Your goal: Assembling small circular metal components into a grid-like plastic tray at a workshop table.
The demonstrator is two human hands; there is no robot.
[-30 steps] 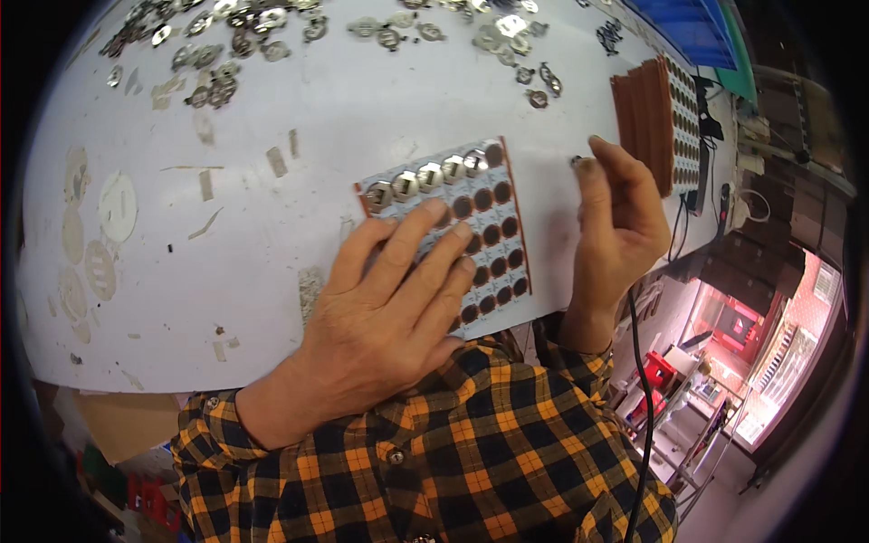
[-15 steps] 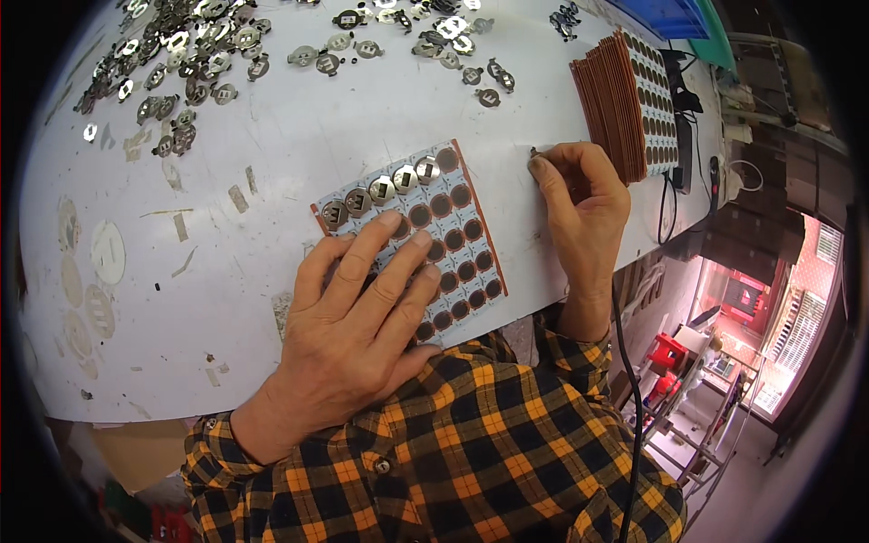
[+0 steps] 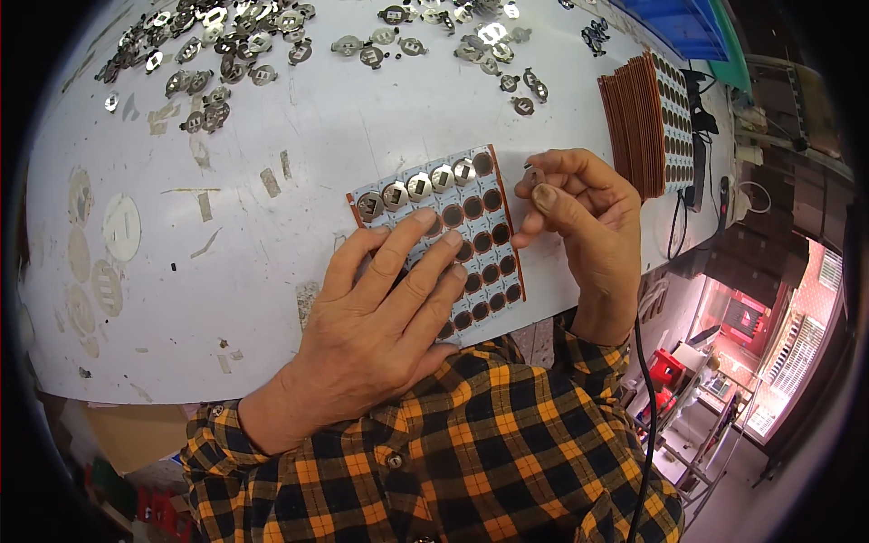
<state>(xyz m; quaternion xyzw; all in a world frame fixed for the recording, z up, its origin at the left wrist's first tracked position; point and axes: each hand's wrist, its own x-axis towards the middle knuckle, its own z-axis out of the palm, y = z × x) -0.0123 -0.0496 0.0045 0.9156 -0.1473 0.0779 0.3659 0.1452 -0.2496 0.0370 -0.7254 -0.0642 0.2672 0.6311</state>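
A light-blue circuit board panel (image 3: 490, 256) with rows of round dark pads and brown edges lies tilted on the table. Along its far row sit several round silver coin-cell clips (image 3: 418, 186); the far-right pad of that row is bare. My left hand (image 3: 385, 308) rests flat across the panel's left part, fingers spread, hiding the pads beneath. Just off the panel's right edge, my right hand (image 3: 593, 217) pinches a small metal clip (image 3: 534, 178) between thumb and fingers, above the table. Its fingers partly cover that clip.
Loose metal clips (image 3: 258, 41) are heaped at the far left, with smaller groups (image 3: 489, 45) to the right. A stack of brown-edged panels (image 3: 634, 127) stands at the right, near black cables (image 3: 674, 226) and a blue bin (image 3: 674, 27). Tape scraps (image 3: 270, 184) dot the white table.
My right hand has come closer to the panel's right edge, and the clip in it shows more plainly. My left hand stays on the panel. The whole view has shifted slightly.
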